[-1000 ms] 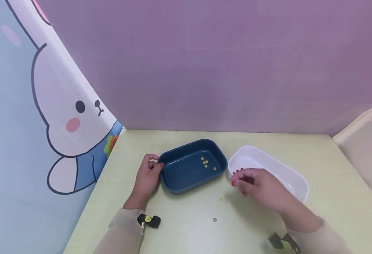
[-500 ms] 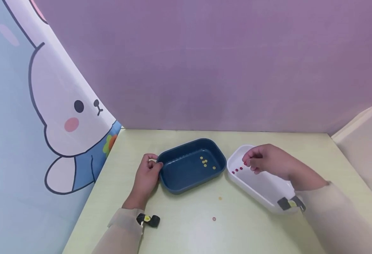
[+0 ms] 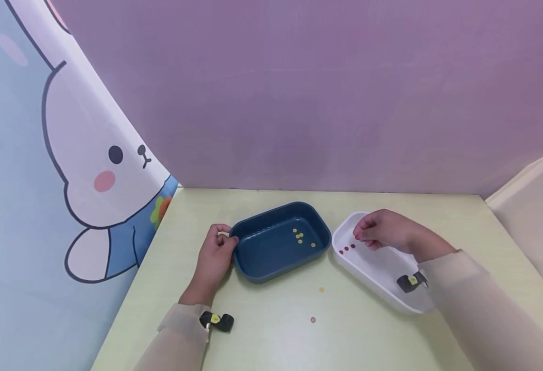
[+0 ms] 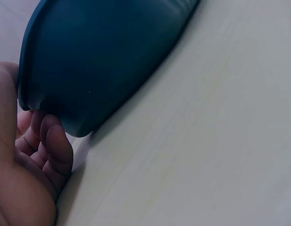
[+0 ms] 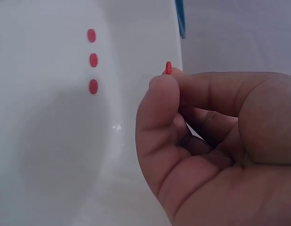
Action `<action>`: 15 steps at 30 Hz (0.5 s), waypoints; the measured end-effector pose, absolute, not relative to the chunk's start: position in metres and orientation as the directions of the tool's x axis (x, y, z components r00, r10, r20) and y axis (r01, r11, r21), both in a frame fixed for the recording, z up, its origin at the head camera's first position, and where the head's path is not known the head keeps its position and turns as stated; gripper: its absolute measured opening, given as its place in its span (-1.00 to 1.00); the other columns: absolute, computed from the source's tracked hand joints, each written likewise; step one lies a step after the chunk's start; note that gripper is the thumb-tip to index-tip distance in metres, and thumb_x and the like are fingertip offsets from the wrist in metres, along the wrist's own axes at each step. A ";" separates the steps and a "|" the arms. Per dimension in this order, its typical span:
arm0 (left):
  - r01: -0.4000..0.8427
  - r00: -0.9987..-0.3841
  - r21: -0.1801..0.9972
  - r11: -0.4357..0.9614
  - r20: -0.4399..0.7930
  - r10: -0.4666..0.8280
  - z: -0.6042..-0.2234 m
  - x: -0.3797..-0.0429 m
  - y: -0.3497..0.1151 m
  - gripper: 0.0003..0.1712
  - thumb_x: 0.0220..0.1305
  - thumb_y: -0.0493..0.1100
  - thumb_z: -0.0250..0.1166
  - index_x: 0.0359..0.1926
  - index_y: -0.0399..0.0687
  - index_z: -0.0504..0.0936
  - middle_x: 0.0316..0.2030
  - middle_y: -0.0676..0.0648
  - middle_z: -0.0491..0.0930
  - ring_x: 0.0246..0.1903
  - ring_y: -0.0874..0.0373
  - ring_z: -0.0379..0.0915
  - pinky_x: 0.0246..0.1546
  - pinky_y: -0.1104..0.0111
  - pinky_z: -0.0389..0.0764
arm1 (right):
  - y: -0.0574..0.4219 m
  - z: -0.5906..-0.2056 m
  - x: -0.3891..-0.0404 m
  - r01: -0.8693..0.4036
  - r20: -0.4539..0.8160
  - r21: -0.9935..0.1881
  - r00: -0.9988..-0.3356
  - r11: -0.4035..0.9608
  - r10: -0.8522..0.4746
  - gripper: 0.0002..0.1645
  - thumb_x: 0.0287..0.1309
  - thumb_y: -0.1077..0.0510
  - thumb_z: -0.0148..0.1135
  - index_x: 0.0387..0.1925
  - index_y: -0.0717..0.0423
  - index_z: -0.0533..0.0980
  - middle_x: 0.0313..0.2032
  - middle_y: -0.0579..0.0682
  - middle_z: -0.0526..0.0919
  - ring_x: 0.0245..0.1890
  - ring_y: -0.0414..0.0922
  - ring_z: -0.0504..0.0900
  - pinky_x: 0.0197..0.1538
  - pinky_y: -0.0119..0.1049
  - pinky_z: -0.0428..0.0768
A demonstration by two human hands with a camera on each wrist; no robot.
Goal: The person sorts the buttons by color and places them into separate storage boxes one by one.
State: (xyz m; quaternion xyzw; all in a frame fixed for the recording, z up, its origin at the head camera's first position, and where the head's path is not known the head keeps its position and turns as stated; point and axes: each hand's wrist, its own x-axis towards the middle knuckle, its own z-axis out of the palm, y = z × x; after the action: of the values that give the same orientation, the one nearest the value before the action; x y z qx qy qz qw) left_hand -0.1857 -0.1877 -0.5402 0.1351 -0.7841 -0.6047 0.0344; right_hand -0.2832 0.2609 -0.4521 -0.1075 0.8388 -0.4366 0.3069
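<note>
My left hand [image 3: 217, 255] grips the left end of a dark blue tray [image 3: 257, 278], thumb at its rim and fingers curled against the outside; the left wrist view shows the tray wall [image 4: 103, 61] above the fingers. Several small yellow buttons [image 3: 300, 235] lie toward the tray's right end. Over the white tray [image 3: 369, 283], my right hand [image 3: 389, 232] pinches a small red button [image 5: 169, 68] on edge between thumb and index finger. Three red buttons [image 5: 93, 60] lie in a row on the white tray's floor, beside the hand.
One yellow button [image 3: 321, 290] and one reddish button [image 3: 312, 320] lie on the pale table [image 3: 271, 340] in front of the trays. The two trays stand almost end to end. A purple wall [image 3: 299, 103] rises behind the table, and a rabbit-print cloth [image 3: 109, 129] hangs at left.
My right hand has moved from the white tray's near left edge to farther back and right over it, still pinching a red button. The row of red buttons is uncovered. My left hand stays put.
</note>
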 end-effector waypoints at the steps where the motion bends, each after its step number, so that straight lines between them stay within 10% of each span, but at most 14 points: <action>1: -0.170 -0.961 0.958 0.232 -0.109 -0.253 -0.540 -0.186 -0.187 -0.69 0.64 -0.01 0.25 0.27 0.18 0.45 -0.35 -0.05 0.44 -0.39 -0.06 0.45 -0.34 0.28 0.53 | 0.260 -0.453 -0.283 0.094 -0.427 -0.796 -0.787 0.597 -0.445 -0.74 0.55 0.29 0.27 0.10 0.40 0.66 -0.05 0.16 0.74 -0.17 -0.06 0.66 -0.07 -0.28 0.77; 15: -0.163 -0.961 0.956 0.245 -0.097 -0.259 -0.546 -0.188 -0.189 -0.69 0.63 -0.01 0.26 0.26 0.19 0.45 -0.36 -0.05 0.45 -0.39 -0.05 0.46 -0.34 0.29 0.54 | 0.259 -0.463 -0.280 0.096 -0.434 -0.772 -0.802 0.628 -0.411 -0.73 0.56 0.28 0.28 0.13 0.38 0.67 -0.14 0.11 0.69 -0.19 -0.04 0.65 -0.08 -0.27 0.76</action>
State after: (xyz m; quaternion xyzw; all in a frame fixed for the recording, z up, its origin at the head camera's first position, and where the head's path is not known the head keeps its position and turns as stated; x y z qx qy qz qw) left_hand -0.1883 -0.1887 -0.5461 0.1336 -0.7878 -0.5999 0.0400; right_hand -0.2799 0.2586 -0.4626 -0.0927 0.8505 -0.4212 0.3009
